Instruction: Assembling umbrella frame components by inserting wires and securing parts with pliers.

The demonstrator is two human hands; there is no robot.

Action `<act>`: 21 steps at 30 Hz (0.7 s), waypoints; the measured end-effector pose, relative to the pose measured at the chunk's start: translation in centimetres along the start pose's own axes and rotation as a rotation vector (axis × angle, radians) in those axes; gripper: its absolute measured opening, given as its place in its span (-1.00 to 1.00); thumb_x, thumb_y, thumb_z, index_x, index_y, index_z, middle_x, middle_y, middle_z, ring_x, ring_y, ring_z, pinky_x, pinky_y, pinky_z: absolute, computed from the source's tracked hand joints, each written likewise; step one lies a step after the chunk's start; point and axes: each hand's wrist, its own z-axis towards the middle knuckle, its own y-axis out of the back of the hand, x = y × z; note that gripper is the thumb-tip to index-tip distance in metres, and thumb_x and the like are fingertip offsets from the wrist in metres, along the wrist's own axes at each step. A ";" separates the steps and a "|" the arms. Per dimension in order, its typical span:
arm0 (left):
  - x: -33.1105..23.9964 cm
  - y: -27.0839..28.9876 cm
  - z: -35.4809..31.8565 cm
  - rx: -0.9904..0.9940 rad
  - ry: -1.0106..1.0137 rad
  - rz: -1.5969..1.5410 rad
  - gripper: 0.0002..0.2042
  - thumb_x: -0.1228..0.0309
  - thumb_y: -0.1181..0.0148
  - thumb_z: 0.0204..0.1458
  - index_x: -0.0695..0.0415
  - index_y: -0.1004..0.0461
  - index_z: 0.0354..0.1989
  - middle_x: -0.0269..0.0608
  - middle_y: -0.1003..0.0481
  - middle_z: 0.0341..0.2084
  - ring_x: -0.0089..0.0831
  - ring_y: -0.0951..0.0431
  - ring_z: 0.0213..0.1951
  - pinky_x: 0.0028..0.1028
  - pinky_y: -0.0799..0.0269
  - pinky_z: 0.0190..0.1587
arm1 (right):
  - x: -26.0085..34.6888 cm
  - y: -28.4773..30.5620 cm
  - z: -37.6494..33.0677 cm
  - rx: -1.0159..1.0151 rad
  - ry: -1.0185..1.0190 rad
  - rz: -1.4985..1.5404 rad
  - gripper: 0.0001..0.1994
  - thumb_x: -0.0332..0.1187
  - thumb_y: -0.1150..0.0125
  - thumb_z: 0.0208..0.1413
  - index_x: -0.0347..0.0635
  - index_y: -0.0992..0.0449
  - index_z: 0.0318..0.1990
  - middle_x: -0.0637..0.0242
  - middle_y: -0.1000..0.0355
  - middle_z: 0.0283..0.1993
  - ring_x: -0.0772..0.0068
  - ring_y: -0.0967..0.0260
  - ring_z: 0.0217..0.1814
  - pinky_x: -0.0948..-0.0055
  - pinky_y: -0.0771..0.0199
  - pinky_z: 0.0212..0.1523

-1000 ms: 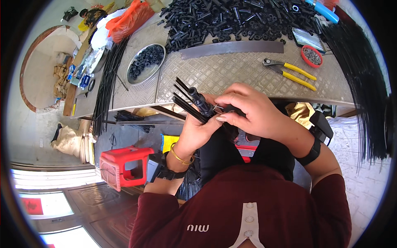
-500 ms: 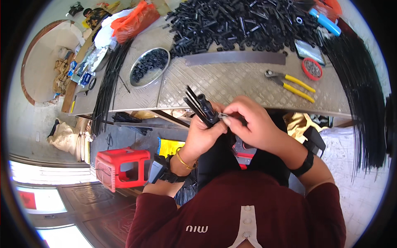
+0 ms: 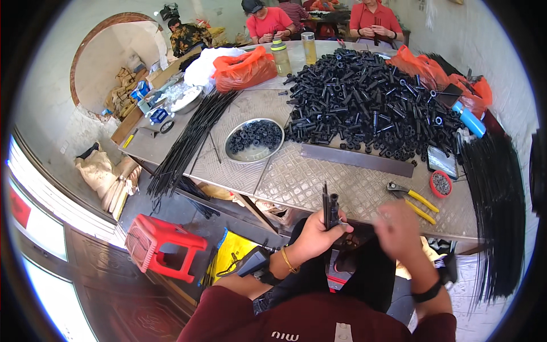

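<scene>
My left hand (image 3: 314,238) is closed around a black plastic tube (image 3: 334,205) with thin black rods beside it, all standing nearly upright above my lap at the table's front edge. A small thin shiny piece shows at the thumb; its kind is too small to tell. My right hand (image 3: 397,232) is lifted away to the right of the bundle, near the cutting pliers (image 3: 423,200) with yellow handles. Motion smears its fingers, so what they hold, if anything, cannot be made out. A red tub (image 3: 440,184) of small metal pieces stands beyond the pliers.
A heap of black tubes (image 3: 364,97) covers the table's far side, behind a flat grey strip (image 3: 358,160). Left of it are a bowl (image 3: 229,149) of black rings and long black rods (image 3: 188,142). A red stool (image 3: 165,246) stands at left. People sit beyond the table.
My right hand has left the tube and rods and moved right. My left hand still grips them, now more upright. The view has tilted up, bringing the far side and other people in.
</scene>
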 end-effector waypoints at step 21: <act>-4.0 -1.4 -0.3 0.087 0.076 -0.232 -0.77 0.72 -0.06 -0.14 0.11 -0.18 -0.45 -0.29 -0.29 -0.45 -0.61 -0.30 -0.59 -0.60 -0.21 -0.56 | -11.2 5.5 -5.9 -0.026 -0.689 0.492 -0.70 -0.18 -0.06 0.13 -0.32 -0.40 -0.33 0.26 -0.33 -0.40 0.33 -0.31 -0.31 0.38 -0.30 -0.30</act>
